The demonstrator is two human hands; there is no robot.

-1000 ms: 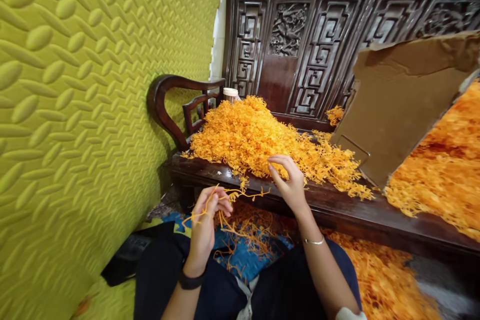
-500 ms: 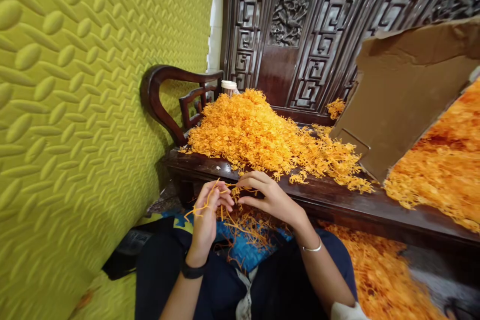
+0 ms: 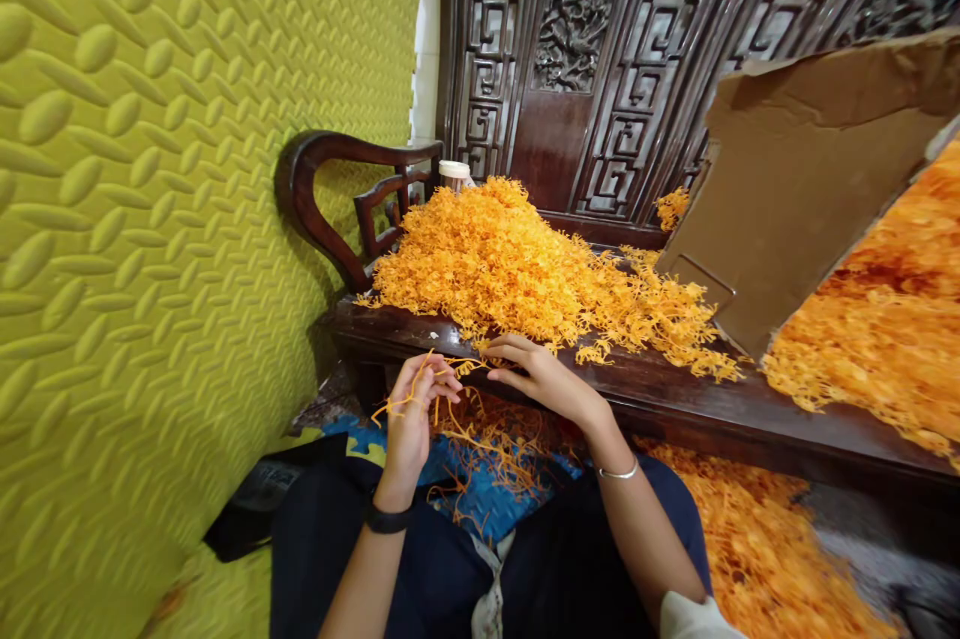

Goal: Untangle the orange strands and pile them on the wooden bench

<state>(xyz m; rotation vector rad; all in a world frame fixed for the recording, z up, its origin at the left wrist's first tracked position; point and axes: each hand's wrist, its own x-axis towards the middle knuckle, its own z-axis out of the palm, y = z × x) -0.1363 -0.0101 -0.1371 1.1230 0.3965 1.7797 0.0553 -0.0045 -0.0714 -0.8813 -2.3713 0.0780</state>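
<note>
My left hand [image 3: 411, 414] is closed around a small bunch of thin orange strands [image 3: 420, 389], held just below the front edge of a dark carved wooden bench [image 3: 675, 409]. My right hand [image 3: 538, 381] is beside it with its fingers pinched on the same strands near the bench edge. A large heap of the orange strands [image 3: 517, 269] lies on the bench seat right behind both hands. More loose strands [image 3: 495, 444] lie on a blue cloth [image 3: 480, 504] over my lap.
A torn brown cardboard sheet [image 3: 810, 179] leans on the bench at right, with another orange heap [image 3: 885, 329] beyond it. A yellow embossed padded wall [image 3: 150, 219] fills the left. A small white-capped jar [image 3: 454, 173] stands by the armrest [image 3: 315, 209]. Strands cover the floor [image 3: 757, 549].
My right hand came back from the heap on the bench to the bunch in my left hand and now pinches strands beside it. The view tilted slightly down.
</note>
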